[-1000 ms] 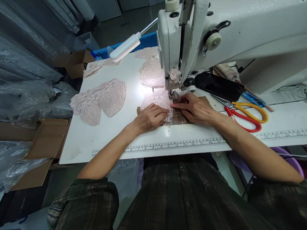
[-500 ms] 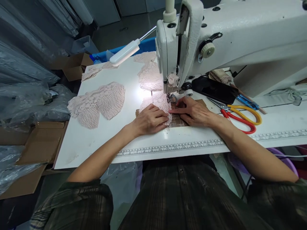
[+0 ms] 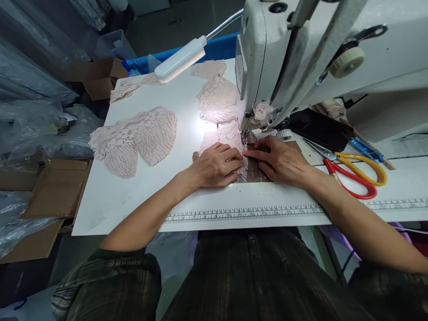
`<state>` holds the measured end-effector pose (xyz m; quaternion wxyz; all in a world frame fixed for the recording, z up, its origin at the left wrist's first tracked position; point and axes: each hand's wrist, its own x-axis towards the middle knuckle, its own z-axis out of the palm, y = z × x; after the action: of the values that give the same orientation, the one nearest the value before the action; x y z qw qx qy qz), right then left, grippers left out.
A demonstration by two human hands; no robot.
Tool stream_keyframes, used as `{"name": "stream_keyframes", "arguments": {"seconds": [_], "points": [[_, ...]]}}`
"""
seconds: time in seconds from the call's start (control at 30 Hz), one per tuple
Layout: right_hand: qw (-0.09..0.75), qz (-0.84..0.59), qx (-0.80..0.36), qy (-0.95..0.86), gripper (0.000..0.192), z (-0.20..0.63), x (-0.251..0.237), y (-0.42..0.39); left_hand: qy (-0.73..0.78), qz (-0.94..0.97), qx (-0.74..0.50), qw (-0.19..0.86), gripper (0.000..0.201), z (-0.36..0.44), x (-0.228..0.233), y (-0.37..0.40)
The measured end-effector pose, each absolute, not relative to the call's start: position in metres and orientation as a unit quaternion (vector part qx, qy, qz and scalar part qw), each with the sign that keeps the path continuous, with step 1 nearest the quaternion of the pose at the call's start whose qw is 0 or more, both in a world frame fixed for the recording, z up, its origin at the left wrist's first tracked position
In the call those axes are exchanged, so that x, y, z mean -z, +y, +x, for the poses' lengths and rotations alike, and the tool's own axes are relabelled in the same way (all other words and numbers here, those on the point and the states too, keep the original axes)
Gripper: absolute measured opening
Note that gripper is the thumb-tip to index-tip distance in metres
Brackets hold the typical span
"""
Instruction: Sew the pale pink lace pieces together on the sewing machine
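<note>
My left hand (image 3: pixel 216 167) lies flat on a pale pink lace piece (image 3: pixel 222 138) just in front of the presser foot (image 3: pixel 249 137) of a white sewing machine (image 3: pixel 301 53). My right hand (image 3: pixel 281 160) presses on the same lace and on the brown pattern sheet (image 3: pixel 259 171) beneath it, index finger pointing left toward the needle. Both hands hold the fabric down with fingers together. The needle itself is hidden behind the machine head.
A stack of lace pieces (image 3: pixel 133 138) lies at the left of the white table (image 3: pixel 110 200), more lace (image 3: pixel 216 96) behind the machine. Scissors with red and yellow handles (image 3: pixel 354 171) and a black phone (image 3: pixel 321 127) lie at right. A lamp (image 3: pixel 180 60) hangs above. Cardboard boxes (image 3: pixel 56 187) stand at left.
My head has moved closer and slightly right, so the machine head fills more of the view. Both hands stay on the lace at the presser foot, barely shifted.
</note>
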<state>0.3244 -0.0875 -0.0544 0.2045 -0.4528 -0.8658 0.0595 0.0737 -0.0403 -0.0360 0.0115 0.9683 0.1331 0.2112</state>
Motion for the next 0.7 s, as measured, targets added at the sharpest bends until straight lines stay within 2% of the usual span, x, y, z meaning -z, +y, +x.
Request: {"name": "stream_keyframes", "arguments": {"seconds": [0.17,0.43,0.7], "points": [[0.181,-0.499,-0.030,-0.847,0.042,0.319,0.058,-0.085,0.156,0.961,-0.227,0.008,0.019,0.074,0.043,-0.038],[0.268,-0.537,-0.150,-0.786,0.043,0.330,0.037,-0.089,0.158,0.956,-0.249,0.005,0.020,0.073,0.047,-0.038],[0.283,-0.529,-0.143,-0.787,0.041,0.327,0.041,-0.089,0.161,0.957,-0.240,0.022,0.020,0.073,0.048,-0.036]]}}
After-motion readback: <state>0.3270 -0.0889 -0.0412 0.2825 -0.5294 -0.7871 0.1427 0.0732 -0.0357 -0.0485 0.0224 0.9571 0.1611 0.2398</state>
